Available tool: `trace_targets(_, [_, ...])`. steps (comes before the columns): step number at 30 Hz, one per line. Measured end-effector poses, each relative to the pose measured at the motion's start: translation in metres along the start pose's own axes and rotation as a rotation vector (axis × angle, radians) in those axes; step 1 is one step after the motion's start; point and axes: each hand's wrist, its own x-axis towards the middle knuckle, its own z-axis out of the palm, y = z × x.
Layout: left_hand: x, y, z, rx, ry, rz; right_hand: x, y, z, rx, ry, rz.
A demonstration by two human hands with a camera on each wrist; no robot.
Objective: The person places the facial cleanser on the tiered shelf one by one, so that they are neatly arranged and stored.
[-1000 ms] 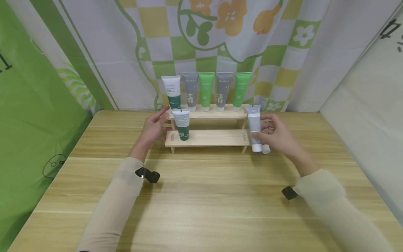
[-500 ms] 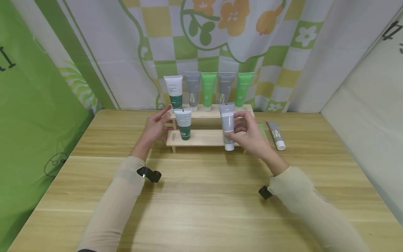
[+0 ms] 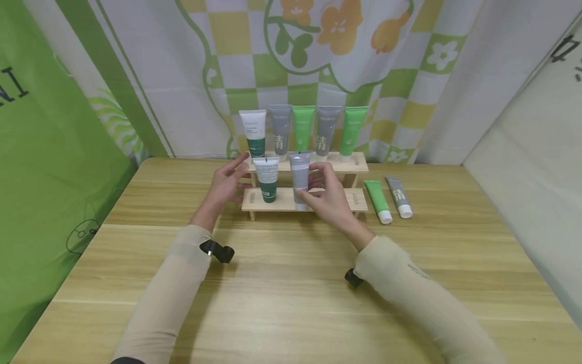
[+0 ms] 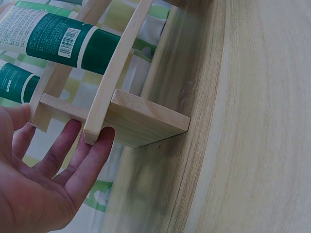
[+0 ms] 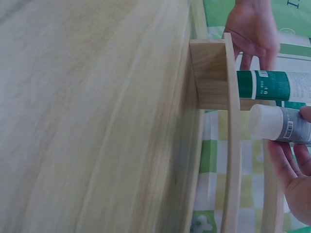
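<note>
My right hand [image 3: 328, 196] pinches a grey squeeze tube [image 3: 300, 174] upright, cap down, over the lower step of a two-step wooden display rack [image 3: 338, 198]. In the right wrist view its white cap [image 5: 266, 122] shows a small gap from the lower board. To its left a white-and-green tube [image 3: 267, 179] stands on that step. At the rack's left end, my left hand [image 3: 224, 183] touches the board ends with extended fingertips [image 4: 106, 138]. Along the upper step stand another white-and-green tube [image 3: 253, 132], two grey tubes [image 3: 280, 129] and two green tubes [image 3: 352, 132].
Right of the rack, a green tube [image 3: 378, 201] and a grey tube [image 3: 399, 196] lie on the wooden table [image 3: 291, 288]. A patterned curtain [image 3: 318, 76] hangs behind the rack. Green cloth [image 3: 54, 126] borders the left side.
My right hand has carried the grey tube leftward from the rack's right end to beside the front white-and-green tube, uncovering the tubes lying on the right. My left hand stays at the rack.
</note>
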Motion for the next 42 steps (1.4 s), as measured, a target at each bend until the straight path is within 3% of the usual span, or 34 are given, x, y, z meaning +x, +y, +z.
trace_targets(12, [0.0, 0.001, -0.001, 0.02, -0.002, 0.004, 0.01, 0.009, 0.023, 0.028, 0.064, -0.024])
trace_targets(35, [0.0, 0.0, 0.0, -0.007, -0.001, -0.006, 0.011, 0.012, 0.033, -0.009, 0.127, -0.05])
trace_targets(42, [0.0, 0.0, 0.0, -0.013, -0.004, 0.0, 0.009, 0.013, 0.032, -0.022, 0.121, -0.024])
